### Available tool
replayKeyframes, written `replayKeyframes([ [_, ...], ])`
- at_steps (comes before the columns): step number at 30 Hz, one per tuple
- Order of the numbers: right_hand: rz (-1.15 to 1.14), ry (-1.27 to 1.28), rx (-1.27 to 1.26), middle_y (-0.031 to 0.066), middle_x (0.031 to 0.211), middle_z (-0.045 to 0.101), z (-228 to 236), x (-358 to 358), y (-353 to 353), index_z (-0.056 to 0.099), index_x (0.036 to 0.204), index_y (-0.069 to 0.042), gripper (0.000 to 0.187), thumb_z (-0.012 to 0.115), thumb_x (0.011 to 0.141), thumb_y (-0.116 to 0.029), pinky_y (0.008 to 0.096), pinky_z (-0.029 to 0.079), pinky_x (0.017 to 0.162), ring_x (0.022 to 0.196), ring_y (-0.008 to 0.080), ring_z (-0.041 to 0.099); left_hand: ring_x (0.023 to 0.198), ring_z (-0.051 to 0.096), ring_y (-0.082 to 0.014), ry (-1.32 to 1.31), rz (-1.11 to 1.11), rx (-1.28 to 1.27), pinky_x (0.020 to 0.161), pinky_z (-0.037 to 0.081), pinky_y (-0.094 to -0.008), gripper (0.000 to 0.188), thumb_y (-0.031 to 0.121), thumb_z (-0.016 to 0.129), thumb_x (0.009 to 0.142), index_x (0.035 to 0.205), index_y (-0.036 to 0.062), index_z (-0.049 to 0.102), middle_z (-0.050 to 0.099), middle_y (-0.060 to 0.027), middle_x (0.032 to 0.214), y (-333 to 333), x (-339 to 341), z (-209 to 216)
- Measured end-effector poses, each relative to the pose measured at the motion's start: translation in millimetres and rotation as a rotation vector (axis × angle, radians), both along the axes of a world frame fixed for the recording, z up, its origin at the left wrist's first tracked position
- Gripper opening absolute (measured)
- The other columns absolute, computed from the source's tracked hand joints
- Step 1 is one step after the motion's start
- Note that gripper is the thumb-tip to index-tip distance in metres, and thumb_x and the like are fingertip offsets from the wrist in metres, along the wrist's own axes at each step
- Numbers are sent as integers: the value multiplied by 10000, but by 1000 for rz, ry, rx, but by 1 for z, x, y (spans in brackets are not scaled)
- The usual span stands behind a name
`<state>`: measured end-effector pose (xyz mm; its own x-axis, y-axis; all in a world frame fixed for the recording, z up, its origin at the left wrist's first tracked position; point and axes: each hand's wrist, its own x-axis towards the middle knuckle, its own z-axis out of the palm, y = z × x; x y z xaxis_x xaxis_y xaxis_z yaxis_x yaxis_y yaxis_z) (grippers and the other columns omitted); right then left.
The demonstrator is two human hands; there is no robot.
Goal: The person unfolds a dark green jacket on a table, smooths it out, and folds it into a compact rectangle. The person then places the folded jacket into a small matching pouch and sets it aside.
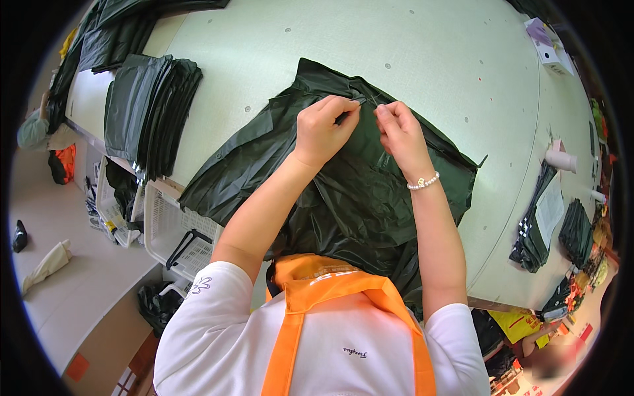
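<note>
Pale worktable [429, 53] with small round marks scattered over it. Dark green glossy garment [370, 198] spread crumpled along its near side, right in front of the person. Left of garment: stack of folded dark pieces [148, 99], white plastic basket [162, 221] beside the table edge. Well right of garment: dark folded bundle [531, 231], paper sheet [549, 208] on it. Both forearms reach over garment. Left hand [327, 129] and right hand [399, 135] close together at its far part, each thumb-and-finger pinch closed. Thin strands between the fingertips; can't tell exactly what either pinch has.
</note>
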<state>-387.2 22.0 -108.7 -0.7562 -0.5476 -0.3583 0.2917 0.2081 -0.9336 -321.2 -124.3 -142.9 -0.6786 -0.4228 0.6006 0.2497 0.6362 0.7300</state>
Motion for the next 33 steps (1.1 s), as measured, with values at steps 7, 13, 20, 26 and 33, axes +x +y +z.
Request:
replayKeyframes([
  [7,-6,113,10,-55,630,478,-3,0,-10,522,827,-47,214,591,921,-227,210,301,485,554,20,367,575,615,-200,27,17,-43,506,473,-273,122,2,718,685,735,61,623,640,-57,697,-1,-2,-2],
  [13,-201,178,43,-15,692,557,-22,-6,32,565,868,-36,237,643,886,-259,205,389,539,605,47,486,647,640,-209,-128,88,24,574,496,-274,90,23,700,727,780,67,644,645,-73,722,-20,1,-1],
  [20,-775,615,805,88,849,625,-117,29,299,584,980,-13,283,667,860,-255,285,477,684,731,161,585,755,539,-128,-549,347,326,674,458,-265,397,255,707,824,1072,-12,551,584,-68,953,-95,82,-36],
  [26,-662,970,1724,112,885,598,-138,91,364,597,1034,7,354,631,868,-303,339,468,740,780,244,564,826,561,-72,-691,82,697,725,439,-224,424,243,671,863,1154,-52,583,646,-34,948,-40,103,-47],
  [33,-748,288,138,97,1122,597,-95,97,223,535,1195,32,385,639,859,-124,291,427,898,975,159,560,832,593,-82,-665,-49,1082,721,459,-227,345,144,668,850,1140,-26,593,659,-53,955,-33,70,-48],
])
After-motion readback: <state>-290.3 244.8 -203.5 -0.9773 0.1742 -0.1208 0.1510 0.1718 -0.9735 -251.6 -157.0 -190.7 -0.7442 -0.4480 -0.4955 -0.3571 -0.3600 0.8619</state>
